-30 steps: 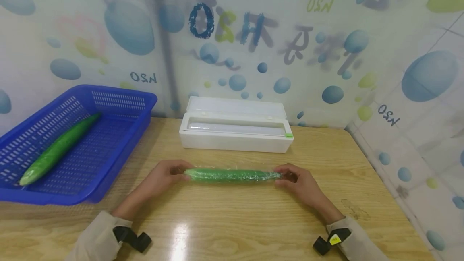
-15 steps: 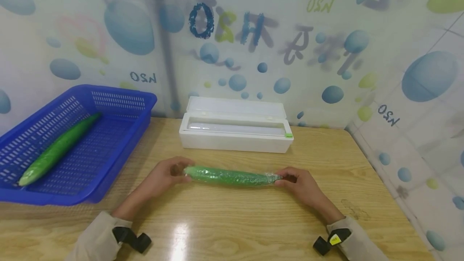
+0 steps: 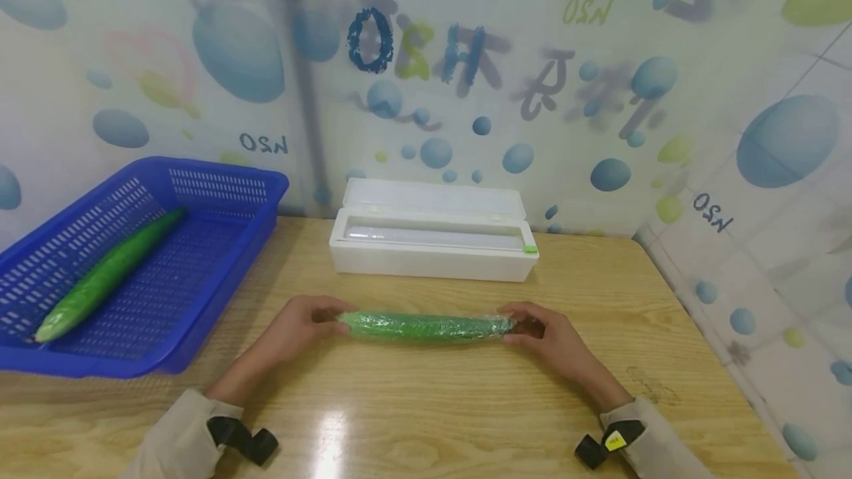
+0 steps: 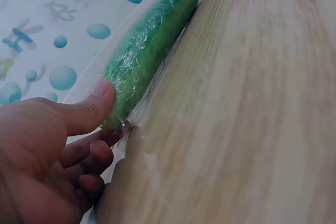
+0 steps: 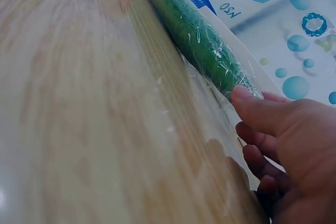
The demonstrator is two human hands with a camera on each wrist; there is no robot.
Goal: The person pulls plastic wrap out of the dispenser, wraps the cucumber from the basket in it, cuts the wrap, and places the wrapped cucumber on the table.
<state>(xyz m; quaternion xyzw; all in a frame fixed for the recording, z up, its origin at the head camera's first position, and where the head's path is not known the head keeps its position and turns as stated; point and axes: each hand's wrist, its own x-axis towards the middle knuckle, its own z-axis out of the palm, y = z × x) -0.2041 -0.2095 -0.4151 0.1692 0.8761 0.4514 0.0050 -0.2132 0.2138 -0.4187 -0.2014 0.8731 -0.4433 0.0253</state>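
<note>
A cucumber [image 3: 426, 327] in shiny, wrinkled cling film lies crosswise between my two hands, low over the wooden table. My left hand [image 3: 308, 322] pinches its pale left end between thumb and fingers. At the darker right end, my right hand [image 3: 542, 331] pinches the film-covered tip. In the left wrist view the thumb [image 4: 89, 109] presses on the wrapped cucumber [image 4: 149, 51], other fingers curled below. The right wrist view has the right thumb [image 5: 257, 109] on the film at the near tip, and loose clear film trails beside the cucumber [image 5: 202, 43].
Behind the hands stands a white cling film box [image 3: 433, 261], lid raised, a film roll [image 3: 435, 236] inside and a green slider at its right. A blue basket [image 3: 229, 287] at the left holds another cucumber [image 3: 109, 276]. A patterned wall backs the wooden table [image 3: 426, 405].
The wrapped cucumber has turned slightly about its length and shifted in tilt between the hands. Both hands keep hold of its ends in nearly the same place.
</note>
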